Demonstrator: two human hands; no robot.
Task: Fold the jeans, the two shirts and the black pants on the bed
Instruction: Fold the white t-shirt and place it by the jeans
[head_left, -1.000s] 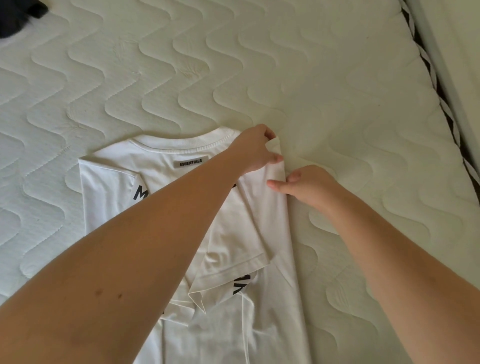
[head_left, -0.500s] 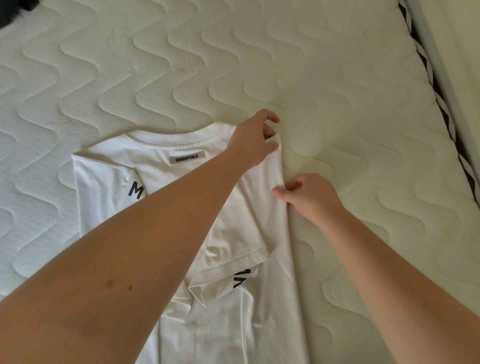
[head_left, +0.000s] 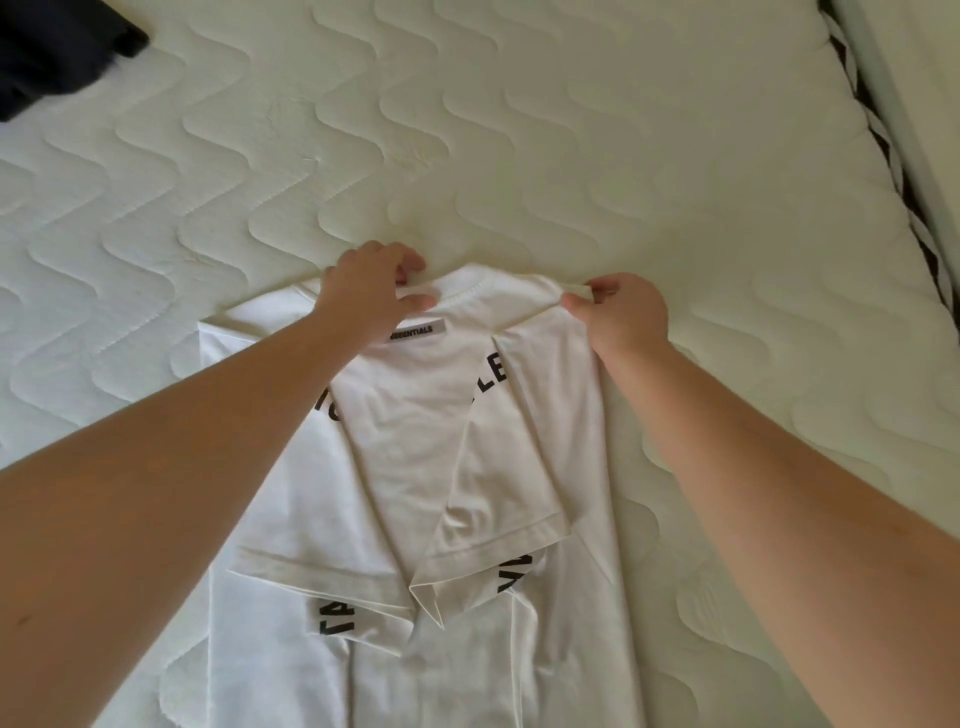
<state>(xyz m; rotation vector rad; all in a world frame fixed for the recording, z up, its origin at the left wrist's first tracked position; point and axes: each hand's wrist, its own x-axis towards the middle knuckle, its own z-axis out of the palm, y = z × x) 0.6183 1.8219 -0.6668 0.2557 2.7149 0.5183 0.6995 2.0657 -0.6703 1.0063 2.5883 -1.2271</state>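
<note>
White T-shirt (head_left: 415, 457) flat on the mattress (head_left: 571, 156) of the bed, collar at the far end, long axis running from far to near and off the bottom of the view. Both sleeves turned inward over the body, the right sleeve (head_left: 498, 519) overlapping the left. Grey neck label (head_left: 417, 346) just near of the collar.

Left hand (head_left: 363, 301) at the far left shoulder, fingers curled over the collar edge and pinching the cloth. Right hand (head_left: 623, 317) at the far right shoulder corner, thumb and fingers pinching the fabric there. Both hands level with each other across the short axis, one on either side of the collar, so equally placed for the coming move.

Probably next: far end drawn toward the near hem, folding along the long axis. Hem hidden below the frame, so fold length impossible to judge. Wide bare mattress far and right of the shirt; mattress edge (head_left: 872, 130) well apart at far right. Dark garment (head_left: 47, 57) at far left corner, well apart, likely the black pants, though not certain.
</note>
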